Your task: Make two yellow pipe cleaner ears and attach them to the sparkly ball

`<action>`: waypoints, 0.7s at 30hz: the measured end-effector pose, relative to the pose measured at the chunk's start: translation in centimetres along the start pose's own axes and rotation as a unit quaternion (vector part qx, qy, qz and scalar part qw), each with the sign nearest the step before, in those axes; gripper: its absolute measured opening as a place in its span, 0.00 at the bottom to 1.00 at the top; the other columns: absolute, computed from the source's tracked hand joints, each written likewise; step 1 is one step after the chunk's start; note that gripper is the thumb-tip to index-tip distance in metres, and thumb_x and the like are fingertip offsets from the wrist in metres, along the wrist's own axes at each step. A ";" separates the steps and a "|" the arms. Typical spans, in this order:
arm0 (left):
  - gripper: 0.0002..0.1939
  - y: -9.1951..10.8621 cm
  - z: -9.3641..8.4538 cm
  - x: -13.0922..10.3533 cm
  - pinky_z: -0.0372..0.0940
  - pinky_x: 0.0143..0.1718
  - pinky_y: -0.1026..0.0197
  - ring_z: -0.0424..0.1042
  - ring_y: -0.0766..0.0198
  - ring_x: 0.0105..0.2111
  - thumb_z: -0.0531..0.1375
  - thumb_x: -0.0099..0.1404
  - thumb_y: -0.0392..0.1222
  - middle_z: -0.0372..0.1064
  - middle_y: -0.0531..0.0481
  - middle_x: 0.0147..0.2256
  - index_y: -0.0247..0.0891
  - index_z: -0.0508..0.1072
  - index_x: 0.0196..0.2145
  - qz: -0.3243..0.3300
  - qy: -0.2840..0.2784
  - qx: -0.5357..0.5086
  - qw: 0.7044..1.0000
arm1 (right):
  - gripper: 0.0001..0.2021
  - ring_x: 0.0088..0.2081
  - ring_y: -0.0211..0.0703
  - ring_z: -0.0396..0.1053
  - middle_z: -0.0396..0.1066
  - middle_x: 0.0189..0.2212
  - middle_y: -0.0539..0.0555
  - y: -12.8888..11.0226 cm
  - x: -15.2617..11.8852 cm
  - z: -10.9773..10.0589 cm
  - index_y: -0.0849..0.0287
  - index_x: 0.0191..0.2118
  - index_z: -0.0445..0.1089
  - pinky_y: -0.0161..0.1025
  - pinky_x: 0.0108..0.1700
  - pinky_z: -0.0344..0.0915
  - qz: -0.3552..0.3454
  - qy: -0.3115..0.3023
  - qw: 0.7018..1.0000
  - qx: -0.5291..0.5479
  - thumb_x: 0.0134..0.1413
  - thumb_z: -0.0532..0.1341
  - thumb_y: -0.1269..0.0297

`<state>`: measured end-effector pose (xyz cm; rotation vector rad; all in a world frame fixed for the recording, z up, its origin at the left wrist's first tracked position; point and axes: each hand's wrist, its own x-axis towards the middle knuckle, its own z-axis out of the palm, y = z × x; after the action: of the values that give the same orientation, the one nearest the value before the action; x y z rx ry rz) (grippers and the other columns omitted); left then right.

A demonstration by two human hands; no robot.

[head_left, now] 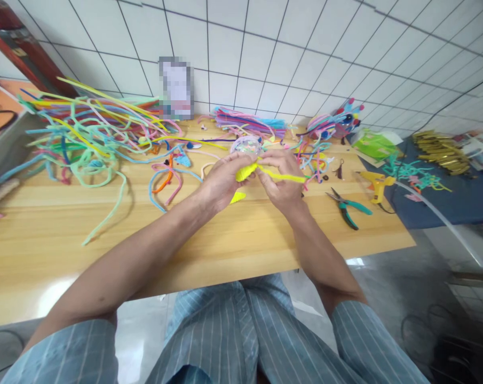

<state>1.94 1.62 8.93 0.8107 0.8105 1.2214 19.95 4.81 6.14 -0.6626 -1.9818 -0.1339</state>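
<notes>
My left hand (226, 178) is closed on a yellow fuzzy piece (246, 172) made of pipe cleaner, with tight ridges. Close beside it, my right hand (281, 178) pinches the same piece where a loose yellow strand (283, 176) runs off to the right across the fingers. The fingertips of both hands nearly meet. Just below my left hand, a second yellow piece (237, 197) lies on the wooden table (225, 242). Behind the hands sits a clear round container (246, 144) with small bits in it.
Tangled pipe cleaners (97, 138) cover the back left. A pipe cleaner bundle (249, 121) lies at the back. Pliers (347, 207) with teal handles and a yellow glue gun (377, 184) lie on the right. A pixelated upright object (176, 88) leans against the tiled wall.
</notes>
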 end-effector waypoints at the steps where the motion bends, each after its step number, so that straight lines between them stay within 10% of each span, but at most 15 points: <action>1: 0.11 0.0 -0.1 0.1 0.65 0.36 0.61 0.73 0.63 0.32 0.70 0.59 0.48 0.75 0.51 0.34 0.39 0.76 0.32 -0.004 0.000 0.017 1.000 | 0.04 0.50 0.53 0.79 0.81 0.46 0.56 -0.1 0.1 -0.1 0.50 0.48 0.75 0.56 0.55 0.75 0.002 0.005 1.000 0.002 0.72 0.64 0.59; 9: 0.15 1.8 -1.1 0.4 0.68 0.47 0.57 0.76 0.54 0.46 0.67 0.68 0.55 0.80 0.48 0.40 0.40 0.82 0.35 0.156 -0.029 0.265 0.951 | 0.17 0.34 0.41 0.69 0.70 0.30 0.48 -0.1 0.9 -0.3 0.53 0.33 0.67 0.42 0.41 0.68 0.169 -0.029 0.978 0.117 0.71 0.64 0.49; 21: 0.08 0.8 -1.9 1.5 0.68 0.36 0.61 0.72 0.64 0.30 0.71 0.52 0.42 0.76 0.52 0.29 0.37 0.79 0.30 0.056 -0.057 0.252 0.965 | 0.22 0.34 0.40 0.67 0.70 0.30 0.46 0.3 1.3 -0.3 0.53 0.34 0.73 0.40 0.39 0.64 0.309 -0.087 0.890 0.323 0.58 0.72 0.38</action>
<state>0.12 3.38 8.62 1.3429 1.0071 1.0644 19.87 5.42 7.34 -0.8319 -1.7229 0.9607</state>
